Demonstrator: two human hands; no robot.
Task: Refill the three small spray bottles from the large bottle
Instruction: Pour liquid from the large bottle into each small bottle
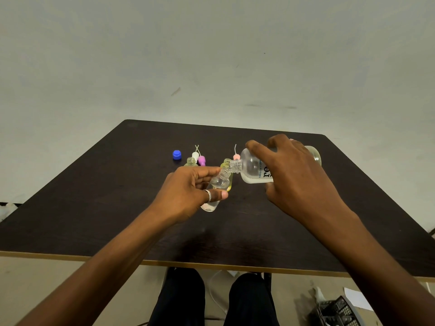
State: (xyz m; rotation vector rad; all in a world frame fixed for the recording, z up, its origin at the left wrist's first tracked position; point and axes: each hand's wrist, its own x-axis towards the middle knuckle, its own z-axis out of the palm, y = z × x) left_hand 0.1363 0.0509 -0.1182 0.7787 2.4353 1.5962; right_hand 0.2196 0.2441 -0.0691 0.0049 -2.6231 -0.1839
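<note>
My right hand (296, 175) grips the large clear bottle (253, 169), tipped on its side with its open neck pointing left. Its mouth meets the mouth of a small clear bottle (220, 184), which my left hand (188, 194) holds tilted above the dark table (117, 196). Behind that small bottle stands a yellowish small bottle (229, 178), partly hidden. A third small bottle (191, 161) stands open further left. White (195, 155), purple (201, 159) and pink (236, 157) spray heads lie at the back.
A blue cap (177, 154) lies left of the spray heads. The table's near edge runs above my knees (183, 295). A black basket (339, 311) and some paper lie on the floor at the lower right. A pale wall rises behind the table.
</note>
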